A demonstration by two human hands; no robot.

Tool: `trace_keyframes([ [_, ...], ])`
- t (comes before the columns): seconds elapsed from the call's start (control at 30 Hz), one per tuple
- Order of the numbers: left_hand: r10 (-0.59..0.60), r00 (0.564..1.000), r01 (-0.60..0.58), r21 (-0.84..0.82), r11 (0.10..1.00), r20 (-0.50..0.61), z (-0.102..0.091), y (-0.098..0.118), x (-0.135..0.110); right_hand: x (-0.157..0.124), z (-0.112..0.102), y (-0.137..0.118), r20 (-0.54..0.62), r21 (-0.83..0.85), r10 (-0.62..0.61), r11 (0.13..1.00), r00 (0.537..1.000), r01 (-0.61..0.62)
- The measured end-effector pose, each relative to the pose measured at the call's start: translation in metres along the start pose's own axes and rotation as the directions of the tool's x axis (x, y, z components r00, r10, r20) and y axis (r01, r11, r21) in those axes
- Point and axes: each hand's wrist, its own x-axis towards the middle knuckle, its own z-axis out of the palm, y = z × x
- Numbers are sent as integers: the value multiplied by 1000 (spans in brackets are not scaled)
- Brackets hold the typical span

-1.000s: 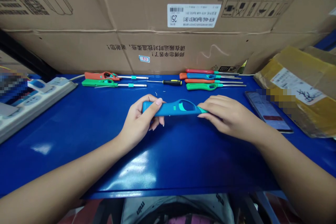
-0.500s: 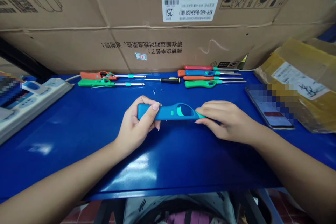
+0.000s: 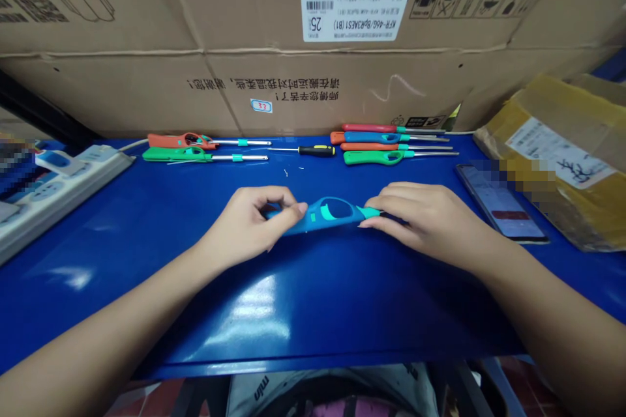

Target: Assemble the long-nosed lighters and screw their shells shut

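We list one left hand (image 3: 247, 225), forearm reaching in from the lower left, index finger curled over and thumb laid along the butt of a blue lighter (image 3: 323, 226) held over the blue tabletop (image 3: 342, 313); one right hand (image 3: 420, 218), back upward, fingers and thumb closed round the lighter's front end at its turquoise collar (image 3: 366, 212)

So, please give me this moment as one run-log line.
left hand: holding blue lighter | right hand: at its green tip | screwdriver: on table, beyond hands

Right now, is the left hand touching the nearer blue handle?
Touching. In the head view, the left hand grips the blue handle, thumb across it.
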Motion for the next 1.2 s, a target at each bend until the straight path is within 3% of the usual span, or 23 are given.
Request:
trace_keyframes([
  [0.17, 35, 995, -42, 68, 997, 96, 7, -2, -4, 1, -1, -1, 70, 74, -77, 995, 995, 72],
  [0.27, 9, 997, -11, 25, 1000, 74, 9, -2, -6, 1, 0, -1, 62, 109, -111, 989, 992, 104],
  [0.5, 4, 999, -3, -13, 1000, 39, 18, -3, -13, 0, 7, -3, -8, -14, -215, 976, 977, 215],
  [0.77, -15, 998, 21, -91, 996, 65, 23, -1, -17, -3, 6, -6, -17, -32, -225, 974, 974, 224],
  [0.93, -47, 996, 48, -16, 999, 80, 19, -6, -5, 1, 15, 1, 35, 94, -138, 987, 990, 134],
  [1.2, -128, 977, 147, -108, 983, 170, 11, -13, 2, 3, 27, 8, -100, 99, -179, 977, 979, 189],
])
